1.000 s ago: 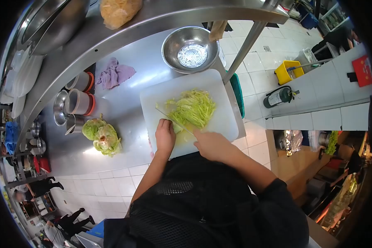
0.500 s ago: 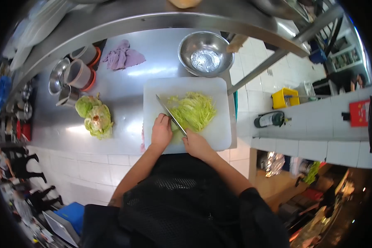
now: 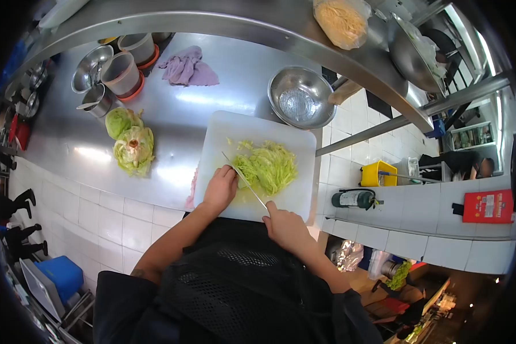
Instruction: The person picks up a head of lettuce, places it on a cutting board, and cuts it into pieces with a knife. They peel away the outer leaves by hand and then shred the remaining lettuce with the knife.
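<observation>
Shredded green lettuce (image 3: 269,166) lies heaped on a white cutting board (image 3: 235,123). My right hand (image 3: 283,227) is closed round the handle of a knife (image 3: 250,186), whose blade slants up and left across the board along the heap's left side. Against the left side of the blade, my left hand (image 3: 221,188) has its fingers curled down on the board; what is under them is too hidden to name. Two lettuce heads, one rounder (image 3: 118,122) and one leafy with its stem end up (image 3: 133,150), sit on the steel table to the left.
A steel bowl (image 3: 301,96) stands behind the board. A purple cloth (image 3: 189,67), plastic tubs (image 3: 120,75) and a steel pot (image 3: 99,101) are at the back left. Overhead runs a steel shelf (image 3: 212,24) with a bag (image 3: 341,23). People stand far left.
The view has shifted and turned a little. The knife's handle end has swung away from my left hand, with my right hand now lower and farther right. The lettuce heap looks flatter.
</observation>
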Available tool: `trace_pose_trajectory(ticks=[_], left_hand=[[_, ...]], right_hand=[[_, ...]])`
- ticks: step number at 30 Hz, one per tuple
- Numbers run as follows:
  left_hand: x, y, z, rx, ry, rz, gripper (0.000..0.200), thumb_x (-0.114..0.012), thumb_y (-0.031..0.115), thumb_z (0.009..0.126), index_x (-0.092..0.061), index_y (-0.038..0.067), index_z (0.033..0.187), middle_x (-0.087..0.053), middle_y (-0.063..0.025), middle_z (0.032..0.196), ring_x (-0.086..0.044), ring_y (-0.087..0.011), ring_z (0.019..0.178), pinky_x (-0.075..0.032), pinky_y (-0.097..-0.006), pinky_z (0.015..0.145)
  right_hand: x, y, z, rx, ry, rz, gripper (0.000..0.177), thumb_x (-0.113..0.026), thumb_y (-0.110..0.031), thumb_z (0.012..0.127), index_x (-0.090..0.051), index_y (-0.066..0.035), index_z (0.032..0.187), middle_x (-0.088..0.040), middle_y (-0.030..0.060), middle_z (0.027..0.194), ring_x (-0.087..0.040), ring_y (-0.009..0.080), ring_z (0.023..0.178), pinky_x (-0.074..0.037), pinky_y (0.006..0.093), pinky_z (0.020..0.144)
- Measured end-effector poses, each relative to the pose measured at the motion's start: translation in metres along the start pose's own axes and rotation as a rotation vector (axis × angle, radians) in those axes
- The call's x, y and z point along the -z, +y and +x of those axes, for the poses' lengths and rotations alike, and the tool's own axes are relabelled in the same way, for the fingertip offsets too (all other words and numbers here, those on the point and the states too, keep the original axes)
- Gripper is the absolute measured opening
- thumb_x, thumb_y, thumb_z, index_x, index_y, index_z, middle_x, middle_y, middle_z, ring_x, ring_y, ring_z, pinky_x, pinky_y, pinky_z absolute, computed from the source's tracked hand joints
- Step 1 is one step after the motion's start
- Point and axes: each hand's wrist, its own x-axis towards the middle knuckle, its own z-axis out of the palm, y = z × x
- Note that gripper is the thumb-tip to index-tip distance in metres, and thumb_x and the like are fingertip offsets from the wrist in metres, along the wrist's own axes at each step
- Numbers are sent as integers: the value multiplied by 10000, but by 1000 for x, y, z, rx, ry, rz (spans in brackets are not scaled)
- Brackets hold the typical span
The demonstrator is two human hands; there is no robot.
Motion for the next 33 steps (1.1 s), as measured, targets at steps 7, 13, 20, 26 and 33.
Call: trace_pose_trajectory(ticks=[7,13,20,26,33], left_hand=[[-1,-3,0,-5,-20,61,87,-669,7,908,-639,0,989,-619,-167,1039,-601,-389,973,-526,-477,867],[-3,-2,0,35,16,38,75,-664,10,913,-630,4,979,-620,-169,1023,-601,-387,965,-525,-475,864],[-6,-10,-6,-17,53,51,105,-687,-1,893,-638,2,986,-630,-160,1015,-611,-384,946,-528,-472,840],[-5,-8,-9,-10,71,27,125,-672,-28,891,-640,-1,1008,-629,-160,1036,-612,-385,980,-523,-460,860],[-2,-13,-11,-105,53,44,166,-629,-19,888,-644,-15,1054,-613,-160,1071,-591,-367,1005,-522,-451,896]], right_hand=[[-46,34,66,50,111,48,284,-595,-215,1013,-519,-18,1203,-709,279,848,-703,499,800,-545,604,737],[-28,8,23,8,51,35,292,-593,-221,1018,-528,-1,1198,-695,295,833,-687,512,813,-534,608,754],[-21,2,65,26,54,84,332,-598,-234,1008,-521,1,1230,-701,317,866,-691,522,821,-529,627,758],[-74,28,54,18,119,124,318,-595,-244,1018,-530,-8,1219,-701,313,882,-689,519,862,-530,613,772],[-26,10,80,89,107,116,310,-600,-245,1021,-527,-6,1204,-701,302,875,-688,516,855,-530,612,783]])
